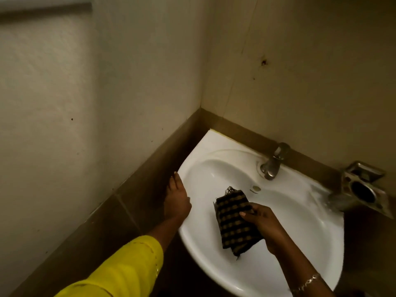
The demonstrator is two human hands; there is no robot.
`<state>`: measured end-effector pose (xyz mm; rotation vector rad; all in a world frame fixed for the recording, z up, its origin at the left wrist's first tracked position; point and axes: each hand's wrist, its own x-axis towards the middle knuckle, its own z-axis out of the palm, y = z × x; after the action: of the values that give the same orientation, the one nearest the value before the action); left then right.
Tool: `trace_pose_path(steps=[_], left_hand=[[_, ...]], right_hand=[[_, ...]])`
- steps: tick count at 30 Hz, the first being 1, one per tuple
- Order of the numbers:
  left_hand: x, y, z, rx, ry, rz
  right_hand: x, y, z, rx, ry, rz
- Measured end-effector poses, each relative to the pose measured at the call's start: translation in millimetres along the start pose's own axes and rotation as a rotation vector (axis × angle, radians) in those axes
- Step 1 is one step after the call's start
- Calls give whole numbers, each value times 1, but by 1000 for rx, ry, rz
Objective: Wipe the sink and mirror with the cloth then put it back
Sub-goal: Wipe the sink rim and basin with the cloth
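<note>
Checked dark cloth [235, 224] sits folded in the white sink [304, 213], lower centre, right hand [265, 226] curling its fingers round it to scrub, left hand [176, 202] straight-fingered, empty, bracing the rim

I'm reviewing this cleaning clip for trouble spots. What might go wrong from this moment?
The right hand grips the cloth low in the sink, so the rim round the tap may get skipped. The metal holder juts over the sink's right edge; a wide wipe might knock it. The left hand resting on the smooth rim might slip.
</note>
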<state>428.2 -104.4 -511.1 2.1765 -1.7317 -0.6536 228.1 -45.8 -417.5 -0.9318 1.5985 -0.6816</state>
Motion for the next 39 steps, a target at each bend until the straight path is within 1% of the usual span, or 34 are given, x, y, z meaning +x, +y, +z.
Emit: trace_pose_path(steps=[3,6,8,11,12,13,14,15,16,18,19,22,24,25,29,32,37,39], left_hand=[[0,2,0,-6,16,-9],[1,2,0,4,19,-20],[0,3,-1,15,23,-25],[1,3,2,17,34,-31],[2,3,3,16,38,-32],[3,2,3,10,42,-35],[3,2,4,0,46,-47],[4,1,4,-8,48,-59],[4,2,5,-13,49,-62],[5,2,5,-14,55,-63],[4,2,5,-11,56,-64],[3,5,3,-6,61,-61],[2,6,1,14,61,-56],[2,6,0,19,63,-55],[4,6,1,-19,62,-63],[4,5,2,-12,62,-62],[3,7,-1,-1,62,-46],[2,7,-1,30,70,-12]], right_hand=[[18,-24,-1,-106,10,-84],[42,-55,-3,-297,97,-259],[56,-76,-5,-519,210,-415],[77,-91,-4,-995,505,-633],[85,-89,-3,-1107,559,-679],[95,-82,-1,-1160,581,-720],[105,-72,1,-1200,565,-751],[111,-61,4,-1236,497,-730],[121,-47,6,-1245,413,-663],[133,-14,8,-1281,271,-460],[135,-2,9,-1288,243,-417],[142,3,8,-1157,272,-404],[149,-5,5,-1126,311,-432],[153,-7,3,-1128,331,-434],[171,2,2,-1217,319,-458],[186,-1,-2,-1204,305,-457],[177,-6,-5,-1237,277,-406],[171,-2,-4,-1221,330,-390]])
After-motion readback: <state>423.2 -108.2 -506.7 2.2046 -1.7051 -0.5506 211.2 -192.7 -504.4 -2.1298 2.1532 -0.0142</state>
